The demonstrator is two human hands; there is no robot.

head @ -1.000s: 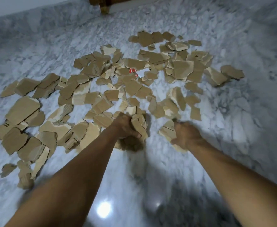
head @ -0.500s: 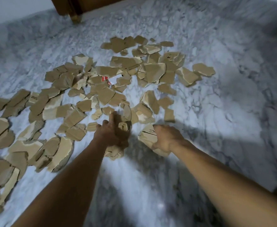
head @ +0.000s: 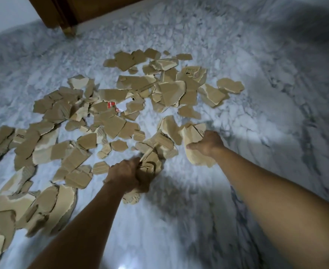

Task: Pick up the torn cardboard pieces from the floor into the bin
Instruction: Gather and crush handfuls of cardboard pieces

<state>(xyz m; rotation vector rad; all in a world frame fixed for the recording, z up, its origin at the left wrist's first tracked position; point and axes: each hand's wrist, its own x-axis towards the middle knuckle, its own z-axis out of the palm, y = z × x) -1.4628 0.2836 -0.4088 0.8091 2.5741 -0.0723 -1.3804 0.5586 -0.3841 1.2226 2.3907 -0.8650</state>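
Several torn brown cardboard pieces (head: pixel 113 123) lie scattered over the white marble floor (head: pixel 257 133), from the far middle to the near left. My left hand (head: pixel 124 173) grips a bunch of cardboard pieces (head: pixel 150 166) at the near edge of the scatter. My right hand (head: pixel 208 142) holds a stack of larger cardboard pieces (head: pixel 193 136) just above the floor, to the right of the left hand. One scrap with a red and white label (head: pixel 112 104) lies in the middle of the scatter. No bin is in view.
A dark wooden door frame (head: pixel 62 14) stands at the far left against a pale wall (head: pixel 4 14). Bare marble stretches to the right and toward me, with my shadow over part of it.
Both hands have reached farther into the scatter with their cardboard. My right hand has moved up and right. The view has shifted, so the pieces lie farther left.
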